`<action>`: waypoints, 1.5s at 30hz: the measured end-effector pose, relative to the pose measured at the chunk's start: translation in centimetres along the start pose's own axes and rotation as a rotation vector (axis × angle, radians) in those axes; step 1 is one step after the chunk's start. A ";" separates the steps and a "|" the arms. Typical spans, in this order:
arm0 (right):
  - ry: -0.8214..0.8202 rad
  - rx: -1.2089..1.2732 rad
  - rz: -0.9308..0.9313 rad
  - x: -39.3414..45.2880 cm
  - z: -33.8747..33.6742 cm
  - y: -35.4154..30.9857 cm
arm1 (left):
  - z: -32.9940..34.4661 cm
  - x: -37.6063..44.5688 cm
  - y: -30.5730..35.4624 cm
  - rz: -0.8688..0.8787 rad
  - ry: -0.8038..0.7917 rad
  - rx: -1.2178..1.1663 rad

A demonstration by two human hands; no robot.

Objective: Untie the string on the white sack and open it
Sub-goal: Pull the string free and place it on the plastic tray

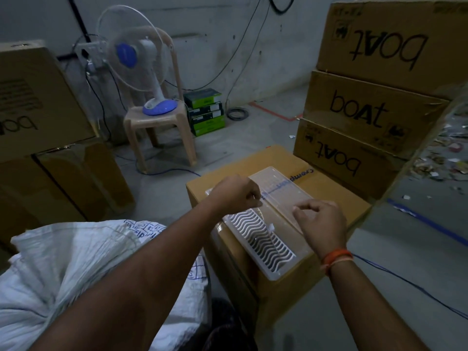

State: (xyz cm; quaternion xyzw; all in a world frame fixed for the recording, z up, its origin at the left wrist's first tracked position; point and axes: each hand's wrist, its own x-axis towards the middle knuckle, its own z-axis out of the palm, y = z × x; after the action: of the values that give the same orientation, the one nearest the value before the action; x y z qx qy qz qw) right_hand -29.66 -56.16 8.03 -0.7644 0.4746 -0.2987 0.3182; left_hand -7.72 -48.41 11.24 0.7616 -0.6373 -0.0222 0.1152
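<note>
The white woven sack [65,262] lies at the lower left under my left forearm, its fabric gathered into folds toward the bottom left corner. Both hands are away from it, above a white plastic tray [260,239] on a cardboard box [286,287]. My left hand [236,195] is a closed fist with the fingertips pinched. My right hand [320,222] pinches too, a short way to the right. A thin pale string [271,230] with a small white end appears to hang between them over the tray. It is faint in the dim light.
Stacked "boat" cartons [374,110] rise on the right, with more cartons [38,122] on the left. A plastic chair [157,127] carrying a table fan [136,62] stands behind. Green boxes [206,112] sit by the wall. Blue wires [417,287] cross the floor, and litter [443,158] lies at the far right.
</note>
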 end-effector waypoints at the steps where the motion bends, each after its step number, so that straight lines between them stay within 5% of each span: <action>1: 0.015 0.061 0.057 0.4 -0.2 0.8 | 0.0 0.3 0.0 -0.018 0.025 -0.053; 13: 0.152 0.144 0.405 2.9 0.5 8.8 | 1.5 8.5 -0.7 -0.109 0.024 -0.264; 29: 0.327 0.242 0.487 4.7 1.3 10.9 | 7.7 17.5 -2.1 -0.338 -0.151 -0.184; 35: 0.522 0.496 0.387 3.1 -0.7 8.2 | 6.3 16.0 -1.9 -0.513 0.094 -0.405; 45: 0.396 0.561 0.166 -1.4 -2.0 3.6 | 1.0 10.3 -0.8 -0.795 0.402 -0.841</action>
State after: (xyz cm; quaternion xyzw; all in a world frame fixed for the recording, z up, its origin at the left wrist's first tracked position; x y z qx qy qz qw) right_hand -33.67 -56.52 6.30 -0.5332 0.4871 -0.5331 0.4408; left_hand -5.17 -58.42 11.27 0.8195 -0.2069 -0.1691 0.5069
